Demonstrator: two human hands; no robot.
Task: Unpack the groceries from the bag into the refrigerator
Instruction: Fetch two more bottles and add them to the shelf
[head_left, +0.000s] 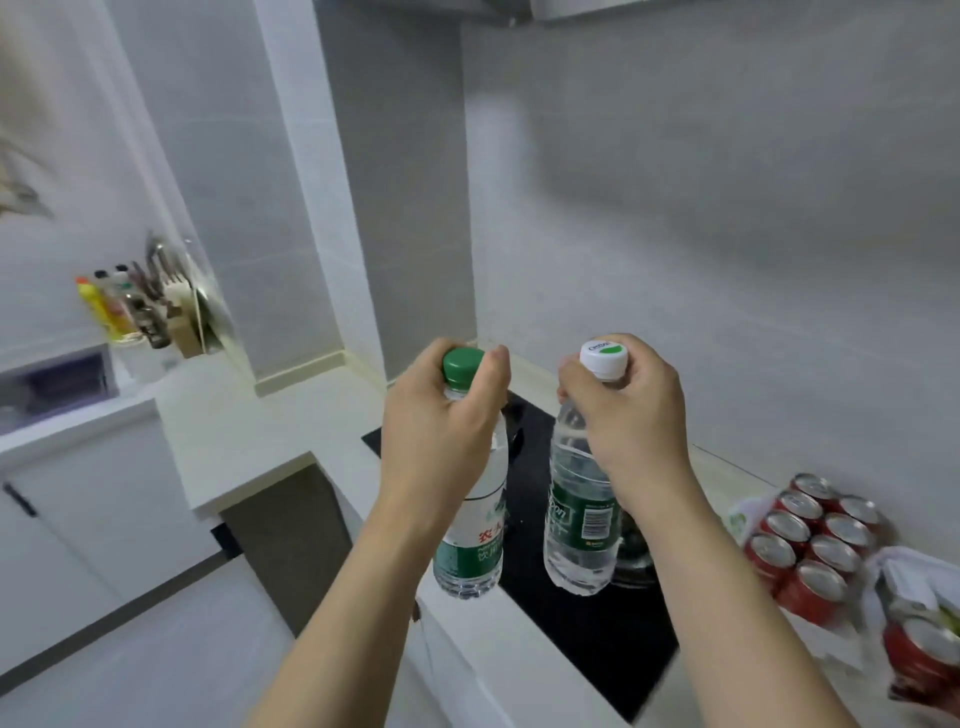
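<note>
Hanging upright above the white counter (249, 426), two clear plastic water bottles are held by their necks. The green-capped bottle with a green and white label (470, 530) is gripped by the left hand (441, 421), whose fingers are curled tightly round the neck just under the ribbed cap. The white-capped bottle with a dark green label and barcode (579, 514) is gripped the same way by the right hand (623, 410), the thumb and fingers closed round its neck below the cap. Both bottles are ridged and transparent, with their bases clear of any surface, and they are kept side by side without touching. Beneath them a glossy black flat cooktop (587, 623) is set into the counter. To the right, a pack of red cans with silver tops (810, 535) is seen lying on crumpled white plastic wrapping (904, 571). At far left, blurred bottles and a wooden knife block (179, 317) are stood against the grey tiled wall (727, 208).
</note>
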